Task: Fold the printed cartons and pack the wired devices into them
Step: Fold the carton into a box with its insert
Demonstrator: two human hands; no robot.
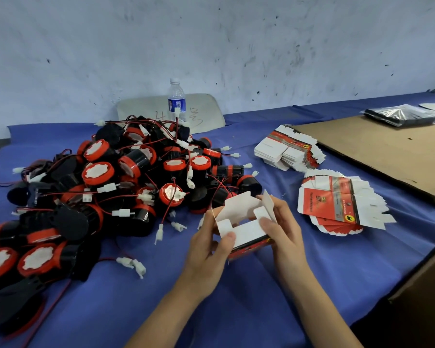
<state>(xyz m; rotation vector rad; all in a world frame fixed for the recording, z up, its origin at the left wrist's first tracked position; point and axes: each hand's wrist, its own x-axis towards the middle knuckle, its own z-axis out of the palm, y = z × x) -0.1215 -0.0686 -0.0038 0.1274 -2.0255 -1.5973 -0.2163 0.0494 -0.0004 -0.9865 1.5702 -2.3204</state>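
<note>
Hands work one half-folded carton (246, 229) just above the blue-covered counter (236, 297). The left hand (206, 249) has its grip pinched on a white end flap, and the right hand (284, 234) grips the opposite side, thumb on a flap. The carton is white inside and red and black outside, its flaps open. One heap of black-and-red wired devices (111, 187), too many to count, lies left. Two stacks of flat cartons (337, 204) sit right, and one water bottle (176, 99) stands behind.

The left hand (209, 247) and right hand (284, 232) face each other, fingers curled.
</note>
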